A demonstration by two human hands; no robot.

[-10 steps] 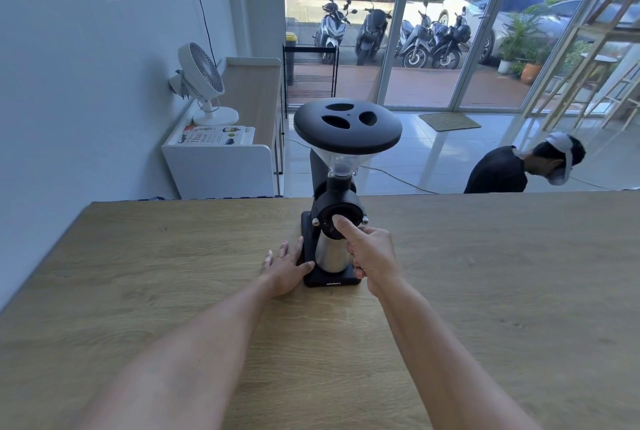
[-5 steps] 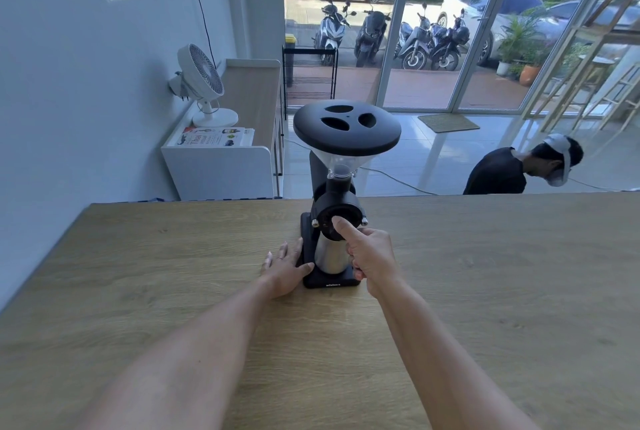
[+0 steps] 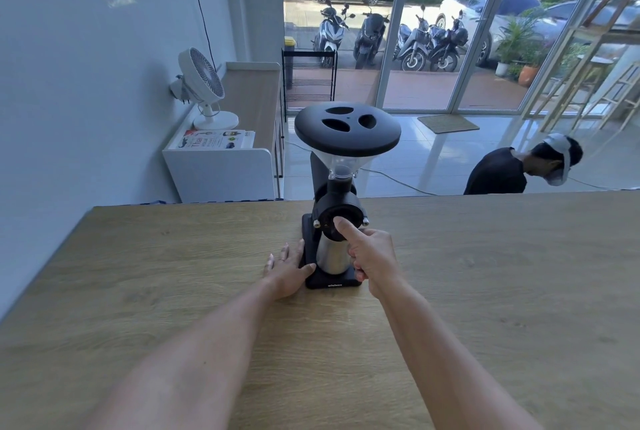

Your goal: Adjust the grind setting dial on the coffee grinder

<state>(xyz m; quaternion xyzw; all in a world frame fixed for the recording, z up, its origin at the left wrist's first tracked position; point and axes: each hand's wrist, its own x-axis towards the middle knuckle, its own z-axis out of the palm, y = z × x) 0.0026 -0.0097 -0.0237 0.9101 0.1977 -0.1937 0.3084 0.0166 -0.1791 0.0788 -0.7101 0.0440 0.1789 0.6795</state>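
The grind setting dial (image 3: 338,221) is the black round face on the front of the coffee grinder (image 3: 337,208), above the steel dosing cup (image 3: 331,258) and below the clear hopper with its black lid (image 3: 347,134). The grinder stands on the wooden table (image 3: 485,291), near the far edge and about midway across.

The right hand (image 3: 372,256) is raised to the dial: its fingers (image 3: 343,226) are curled in except the index, which is stretched out with its tip pressed on the dial's face; the thumb is hidden behind the hand, so whether it also bears on the rim cannot be told. The left hand (image 3: 289,268) lies flat on the table just beside the grinder's base (image 3: 330,282), fingers spread loosely and the thumb resting against the base's front corner, holding nothing.

The likely trouble is slip: one fingertip on a smooth face gives little purchase, so the finger may slide across without the dial turning, or jump and overshoot the wanted setting. A harder push to make up for it would press backward on a tall, top-heavy machine, and the left hand only touches the base rather than clamping it, so the grinder could skid toward the far edge or rock, perhaps nudging the cup off its seat.
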